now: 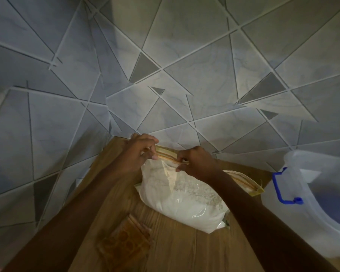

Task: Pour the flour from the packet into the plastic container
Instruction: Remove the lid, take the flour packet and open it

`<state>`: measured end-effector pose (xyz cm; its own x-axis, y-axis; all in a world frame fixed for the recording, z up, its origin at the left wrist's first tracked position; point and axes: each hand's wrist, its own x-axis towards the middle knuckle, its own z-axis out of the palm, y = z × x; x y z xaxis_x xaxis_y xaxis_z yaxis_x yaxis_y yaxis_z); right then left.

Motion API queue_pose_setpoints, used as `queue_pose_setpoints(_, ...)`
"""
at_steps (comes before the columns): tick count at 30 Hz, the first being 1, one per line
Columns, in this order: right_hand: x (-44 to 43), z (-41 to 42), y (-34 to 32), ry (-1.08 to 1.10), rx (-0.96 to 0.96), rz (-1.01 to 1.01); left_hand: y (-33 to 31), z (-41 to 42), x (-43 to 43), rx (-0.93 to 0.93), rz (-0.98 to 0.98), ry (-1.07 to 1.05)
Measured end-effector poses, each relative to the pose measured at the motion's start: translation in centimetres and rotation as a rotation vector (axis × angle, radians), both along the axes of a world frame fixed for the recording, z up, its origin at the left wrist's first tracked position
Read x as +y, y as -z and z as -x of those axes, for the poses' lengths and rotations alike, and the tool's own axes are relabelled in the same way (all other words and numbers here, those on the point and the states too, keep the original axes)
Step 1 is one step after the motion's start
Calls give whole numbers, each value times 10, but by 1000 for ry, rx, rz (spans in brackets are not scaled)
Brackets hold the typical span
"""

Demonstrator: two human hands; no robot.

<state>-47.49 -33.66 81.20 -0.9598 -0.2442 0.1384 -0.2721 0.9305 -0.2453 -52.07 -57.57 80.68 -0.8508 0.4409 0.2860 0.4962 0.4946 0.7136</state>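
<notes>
Fingers of both hands pinch the tan sealed top edge of the flour packet [182,195]: left hand [139,152] at the strip's far end, right hand [196,163] just beside it, nearer the middle. Packet is clear plastic, bulging with white flour, some clumped and yellowish near the top, lying on a wooden table [185,250]. Translucent plastic container [312,203] with blue latch handle sits at right, close to the packet. Small brown patterned item [126,240] lies nearer on table. Grey geometric tiles [165,65] beyond.
</notes>
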Motion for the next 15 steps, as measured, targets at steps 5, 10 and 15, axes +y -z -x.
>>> queue_pose_setpoints(5, 6, -11, -3, 38, 33, 48, -13, 0, 1, 71, 57, 41)
queue_pose_setpoints(10, 3, -13, -3, 49, 23, 29, 1, 23, -15, 176, 241, 85)
queue_pose_setpoints(15, -2, -12, -3, 57, 41, -14, 3, 25, -16, 169, 244, 23)
